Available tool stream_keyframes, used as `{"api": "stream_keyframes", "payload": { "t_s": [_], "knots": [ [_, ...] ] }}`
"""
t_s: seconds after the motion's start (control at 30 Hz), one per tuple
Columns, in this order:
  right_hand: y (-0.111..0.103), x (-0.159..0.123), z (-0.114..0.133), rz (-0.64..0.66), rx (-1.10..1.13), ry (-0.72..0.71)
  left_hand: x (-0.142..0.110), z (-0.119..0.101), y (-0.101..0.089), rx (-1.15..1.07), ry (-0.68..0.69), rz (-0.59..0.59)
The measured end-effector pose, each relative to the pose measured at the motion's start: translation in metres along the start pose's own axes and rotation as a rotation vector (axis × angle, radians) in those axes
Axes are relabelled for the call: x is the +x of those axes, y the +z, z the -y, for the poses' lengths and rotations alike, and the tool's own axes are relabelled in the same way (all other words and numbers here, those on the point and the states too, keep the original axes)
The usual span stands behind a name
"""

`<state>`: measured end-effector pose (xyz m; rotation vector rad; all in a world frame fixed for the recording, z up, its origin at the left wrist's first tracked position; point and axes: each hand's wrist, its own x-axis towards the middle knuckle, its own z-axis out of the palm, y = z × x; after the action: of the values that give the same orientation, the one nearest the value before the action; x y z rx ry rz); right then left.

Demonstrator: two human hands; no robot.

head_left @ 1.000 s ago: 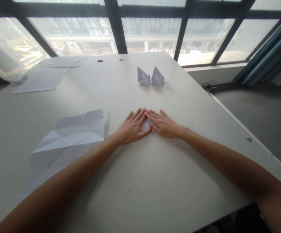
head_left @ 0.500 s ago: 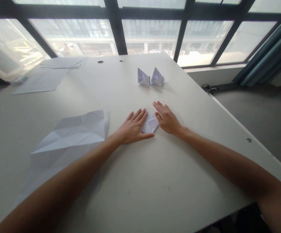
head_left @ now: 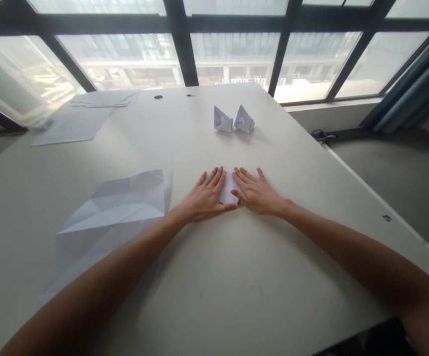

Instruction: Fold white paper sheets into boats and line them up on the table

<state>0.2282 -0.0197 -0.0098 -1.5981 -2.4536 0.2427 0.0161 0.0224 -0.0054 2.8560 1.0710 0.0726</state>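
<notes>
A small folded piece of white paper lies flat on the white table, between my two hands. My left hand rests over its left side, fingers stretched forward and thumb along the near edge. Across its right side lies my right hand, flat, with the fingers spread. Both palms hide the paper's outer edges, so its full outline does not show. Beyond the hands, two folded paper boats stand side by side.
A large creased sheet of paper lies at the left, partly under my left forearm. Several flat sheets are at the far left. Windows line the far side. The table's right edge drops to a grey floor.
My right hand has come down and left onto the folded paper, its fingers now flat. My left hand stays in place on the paper. The view has shifted slightly.
</notes>
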Motion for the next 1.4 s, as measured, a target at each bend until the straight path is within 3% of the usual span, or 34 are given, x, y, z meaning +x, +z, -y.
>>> {"api": "stream_keyframes", "payload": {
  "t_s": [0.23,0.33,0.47,0.6,0.67,0.8,0.87,1.07,1.3,1.4],
  "knots": [
    [0.0,0.003,-0.013,-0.191,0.046,0.208,0.001,0.0,0.001,0.012,-0.021,0.001],
    [-0.003,0.005,-0.007,-0.284,0.129,0.1,0.001,0.0,0.002,0.004,-0.024,-0.021],
    [0.0,0.003,0.003,-0.118,0.158,-0.122,0.0,-0.002,0.003,-0.035,-0.033,-0.048],
    [0.006,0.002,0.007,-0.047,0.12,-0.139,0.001,-0.001,0.005,-0.114,-0.029,-0.048],
    [0.006,0.002,0.006,-0.06,0.143,-0.139,0.002,0.001,0.005,-0.193,-0.041,-0.124],
    [0.003,0.004,-0.002,-0.109,0.213,-0.119,0.002,0.01,-0.002,-0.379,-0.126,-0.536],
    [0.002,0.006,-0.007,-0.148,0.248,-0.117,0.001,0.014,-0.006,-0.422,-0.092,-0.617],
    [0.001,0.009,-0.019,-0.295,0.3,-0.119,0.001,0.018,-0.005,-0.367,0.134,-0.33],
    [0.002,0.012,-0.027,-0.546,0.37,0.008,0.001,0.016,-0.006,-0.36,0.133,-0.29],
    [0.002,0.012,-0.028,-0.512,0.481,-0.038,0.0,0.015,-0.009,-0.314,0.138,-0.264]
  ]
}}
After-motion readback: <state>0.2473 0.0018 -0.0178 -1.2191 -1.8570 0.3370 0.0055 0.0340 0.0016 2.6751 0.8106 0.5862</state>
